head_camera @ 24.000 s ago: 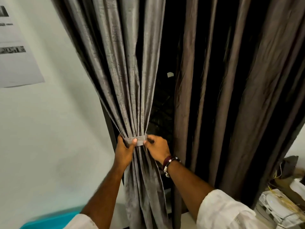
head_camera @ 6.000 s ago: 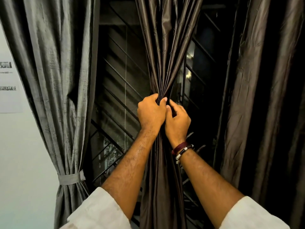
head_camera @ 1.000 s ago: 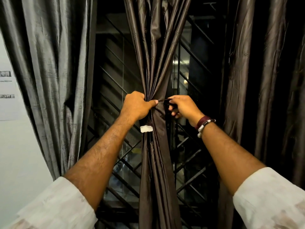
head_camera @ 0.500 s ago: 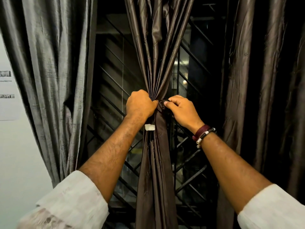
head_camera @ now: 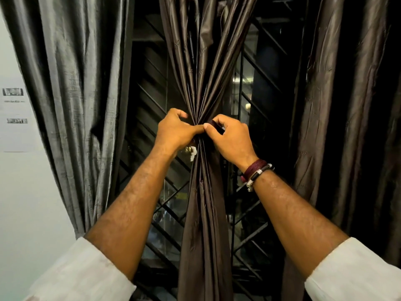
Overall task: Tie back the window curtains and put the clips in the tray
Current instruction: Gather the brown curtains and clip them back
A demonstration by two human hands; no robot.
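A dark brown curtain [head_camera: 204, 213] hangs in the middle of the window, gathered into a narrow bunch at chest height. My left hand [head_camera: 173, 131] and my right hand [head_camera: 232, 137] meet at that waist, fingers curled, pinching a dark tie-back band wound round the bunch. The band itself is mostly hidden by my fingers. A small white tab [head_camera: 192, 153] of the band hangs just below my left hand. No clips or tray are in view.
A grey curtain [head_camera: 71, 105] hangs at the left. Another dark curtain [head_camera: 347, 127] hangs at the right. Behind them is a black window grille [head_camera: 167, 205] with diagonal bars. A white wall with a paper sheet [head_camera: 15, 118] is at the far left.
My hands have closed in together at the front of the bunch; the right hand came across from the side. The white tab has swung lower and turned.
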